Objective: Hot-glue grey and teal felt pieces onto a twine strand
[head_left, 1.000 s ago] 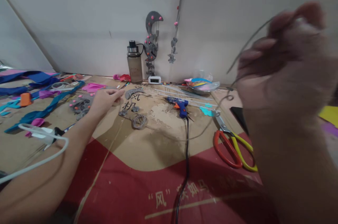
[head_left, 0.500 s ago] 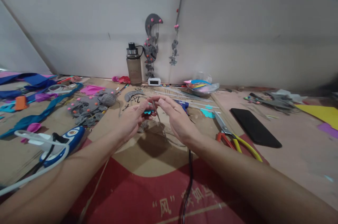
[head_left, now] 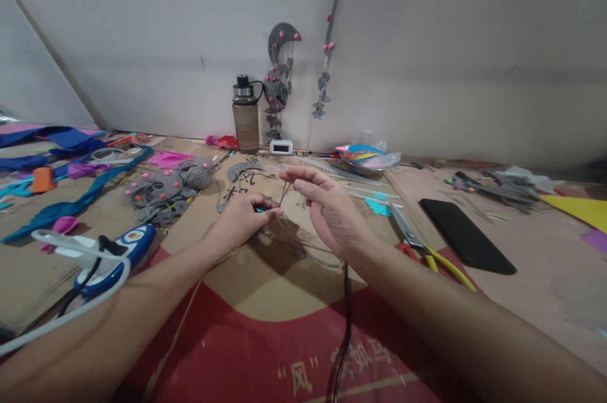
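Note:
Grey yarn runs taut between my two hands over the middle of the table. My left hand is closed, pinching the yarn at its fingertips, with a bit of a teal piece showing beside the fingers. Higher and to the right, my right hand has its thumb and index finger closed round the upper part of the yarn. Loose yarn trails below both hands onto the cardboard.
Scissors and a black phone lie to the right. A bottle and a small clock stand at the back. Left are grey felt pieces and a blue-white power strip. A black cable crosses the front.
My hands have moved apart, the left lower, the right a little to the right, and the yarn now stretches between them. The view has shifted slightly.

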Demonstrator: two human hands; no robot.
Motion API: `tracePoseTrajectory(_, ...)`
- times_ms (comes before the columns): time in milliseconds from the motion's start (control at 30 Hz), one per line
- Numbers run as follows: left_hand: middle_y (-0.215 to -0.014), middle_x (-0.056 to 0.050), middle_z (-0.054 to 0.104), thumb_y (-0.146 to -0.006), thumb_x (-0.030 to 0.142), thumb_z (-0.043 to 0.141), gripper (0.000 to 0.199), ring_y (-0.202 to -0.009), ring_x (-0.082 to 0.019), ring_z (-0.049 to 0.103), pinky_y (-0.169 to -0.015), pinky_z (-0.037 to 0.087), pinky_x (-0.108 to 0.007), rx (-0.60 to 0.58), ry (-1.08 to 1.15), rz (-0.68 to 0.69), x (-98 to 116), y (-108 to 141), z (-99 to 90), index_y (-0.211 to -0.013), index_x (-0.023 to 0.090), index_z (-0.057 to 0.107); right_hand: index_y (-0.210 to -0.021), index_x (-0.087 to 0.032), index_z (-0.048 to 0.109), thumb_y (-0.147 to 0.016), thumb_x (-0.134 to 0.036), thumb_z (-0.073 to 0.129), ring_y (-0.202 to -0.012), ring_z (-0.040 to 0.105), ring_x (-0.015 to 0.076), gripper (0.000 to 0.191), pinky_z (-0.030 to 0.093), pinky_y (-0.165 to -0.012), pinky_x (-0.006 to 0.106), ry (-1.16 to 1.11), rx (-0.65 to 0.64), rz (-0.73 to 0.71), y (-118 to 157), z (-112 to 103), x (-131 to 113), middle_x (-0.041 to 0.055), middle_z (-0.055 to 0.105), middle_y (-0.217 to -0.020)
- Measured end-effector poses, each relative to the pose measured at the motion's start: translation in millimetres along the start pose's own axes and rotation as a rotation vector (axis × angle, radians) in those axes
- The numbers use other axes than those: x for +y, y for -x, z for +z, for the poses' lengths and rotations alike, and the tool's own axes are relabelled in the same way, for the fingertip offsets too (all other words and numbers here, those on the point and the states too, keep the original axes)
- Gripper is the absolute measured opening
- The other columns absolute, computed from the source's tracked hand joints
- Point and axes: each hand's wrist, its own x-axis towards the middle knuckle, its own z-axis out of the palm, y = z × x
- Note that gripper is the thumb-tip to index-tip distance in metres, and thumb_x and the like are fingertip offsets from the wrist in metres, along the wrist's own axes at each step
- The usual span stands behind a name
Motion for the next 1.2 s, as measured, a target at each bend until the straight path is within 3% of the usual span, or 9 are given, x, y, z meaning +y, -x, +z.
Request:
tracePoseTrajectory(200, -0.058, -0.002, 0.066, -0.062, 0.031, 0.07, 0.009, -0.055, -0.019, 0.056, -0.056, 0.039, -0.028, -0.01, -0.041, 0.008, -10, -3, 3.8, -0.063, 0.022, 0.072, -0.099, -0.027, 0.063, -0.073, -0.025, 0.066, -0.093, 0.057, 0.015, 0.026, 0.041, -0.075, 0.029, 0.015, -0.019, -0.017, 1, 2, -6, 0.0006, 0.066, -0.108)
tracePoseTrajectory(333, -0.064, -0.001, 0.069, -0.063, 0.031, 0.069, 0.008, -0.06, -0.019, 0.059, -0.059, 0.041, -0.028, -0.031, -0.067, 0.043, -17, -6, 2.6, -0.064, 0.024, 0.074, -0.091, -0.024, 0.064, -0.073, -0.029, 0.067, -0.076, 0.055, 0.0128, 0.019, 0.038, -0.068, 0.028, 0.065, 0.067, -0.003, -2, -1, -13, -0.0004, 0.066, -0.086)
tracePoseTrajectory(467, -0.069, -0.002, 0.071, -0.064, 0.033, 0.067, 0.012, -0.065, -0.019, 0.06, -0.064, 0.042, -0.028, -0.041, -0.127, 0.08, -23, -9, -1.5, -0.067, 0.023, 0.074, -0.09, -0.024, 0.065, -0.074, -0.029, 0.067, -0.076, 0.056, 0.0119, 0.017, 0.039, -0.068, 0.027, 0.05, 0.099, -0.045, -6, -6, -20, -0.0014, 0.065, -0.08)
tracePoseTrajectory(767, -0.06, -0.001, 0.067, -0.061, 0.034, 0.069, 0.011, -0.057, -0.015, 0.056, -0.056, 0.038, -0.024, -0.236, -0.189, 0.149, -18, -8, -8.5, -0.059, 0.024, 0.073, -0.087, -0.027, 0.064, -0.071, -0.034, 0.068, -0.064, 0.053, 0.0097, 0.018, 0.038, -0.052, 0.024, 0.071, 0.237, -0.157, -19, -24, -40, -0.0014, 0.068, -0.086)
tracePoseTrajectory(867, -0.065, -0.001, 0.069, -0.06, 0.033, 0.071, 0.009, -0.06, -0.016, 0.059, -0.057, 0.04, -0.023, -0.427, -0.173, 0.188, -13, -7, -19.1, -0.062, 0.024, 0.074, -0.087, -0.025, 0.065, -0.073, -0.035, 0.066, -0.061, 0.053, 0.0109, 0.017, 0.038, -0.052, 0.025, 0.252, 0.245, -0.148, -21, -27, -27, 0.0, 0.068, -0.082)
tracePoseTrajectory(933, -0.067, -0.002, 0.07, -0.061, 0.036, 0.072, 0.013, -0.061, -0.016, 0.061, -0.057, 0.041, -0.023, -0.543, -0.194, 0.168, -11, -9, -29.4, -0.066, 0.025, 0.076, -0.087, -0.024, 0.066, -0.075, -0.032, 0.063, -0.064, 0.056, 0.0134, 0.015, 0.041, -0.058, 0.028, 0.505, 0.2, -0.165, -20, -30, -12, 0.0014, 0.068, -0.079)
tracePoseTrajectory(1100, -0.06, -0.002, 0.066, -0.064, 0.041, 0.071, 0.019, -0.057, -0.016, 0.058, -0.055, 0.041, -0.024, -0.47, -0.19, 0.01, -10, -16, -51.0, -0.061, 0.022, 0.073, -0.074, -0.024, 0.069, -0.079, -0.021, 0.055, -0.07, 0.058, 0.0219, 0.015, 0.038, -0.067, 0.035, 1.271, -0.047, -0.177, -11, -36, 24, 0.006, 0.065, -0.072)
tracePoseTrajectory(1200, -0.063, -0.003, 0.066, -0.062, 0.037, 0.073, 0.02, -0.056, -0.015, 0.058, -0.056, 0.044, -0.026, -0.364, 0.042, -0.037, -17, -20, -49.7, -0.071, 0.019, 0.072, -0.063, -0.024, 0.066, -0.076, -0.018, 0.058, -0.064, 0.053, 0.0206, 0.016, 0.033, -0.064, 0.034, 1.291, -0.123, -0.164, -4, -35, 31, 0.0046, 0.059, -0.062)
